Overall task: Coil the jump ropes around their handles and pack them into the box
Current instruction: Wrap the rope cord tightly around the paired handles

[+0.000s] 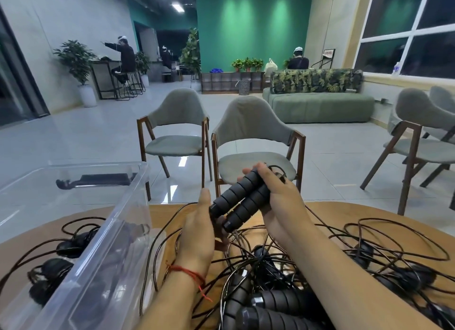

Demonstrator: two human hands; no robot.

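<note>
My right hand grips two black ribbed jump rope handles side by side, above the wooden table. My left hand is at the handles' lower ends, its fingers curled under them where the thin black rope leaves; what the fingers pinch is hidden. A heap of more black handles and tangled ropes lies below my hands. The clear plastic box stands at the left with coiled ropes inside.
Loose rope loops spread over the table's right side. Two grey chairs stand just beyond the table's far edge, another at the right. People sit far off in the room.
</note>
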